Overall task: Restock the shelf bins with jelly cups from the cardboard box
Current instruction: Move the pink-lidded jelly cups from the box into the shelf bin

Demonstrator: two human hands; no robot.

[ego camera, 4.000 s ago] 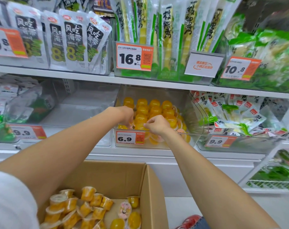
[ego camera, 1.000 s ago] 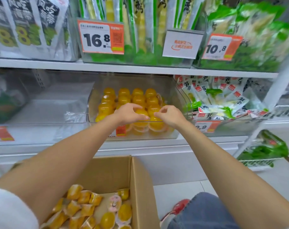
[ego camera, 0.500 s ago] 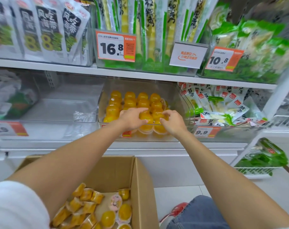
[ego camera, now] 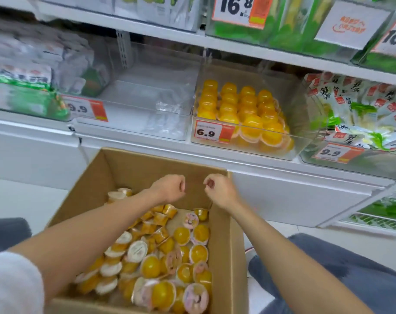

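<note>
Jelly cups (ego camera: 160, 257) lie in the cardboard box (ego camera: 226, 245), below the shelf bin (ego camera: 305, 118); packets (ego camera: 360, 109), seemingly, sit right of it

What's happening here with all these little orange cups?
A person is restocking a store shelf. The left hand and right hand hover over an open cardboard box of jelly cups, fingers curled, holding nothing. The clear shelf bin behind the 6.9 price tag already holds neat rows of cups; many remain in the box.

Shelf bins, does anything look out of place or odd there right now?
The clear bin left of the jelly cups holds no stock, only crumpled clear plastic near its front right corner. The jelly cups themselves stand in tidy rows.
</note>
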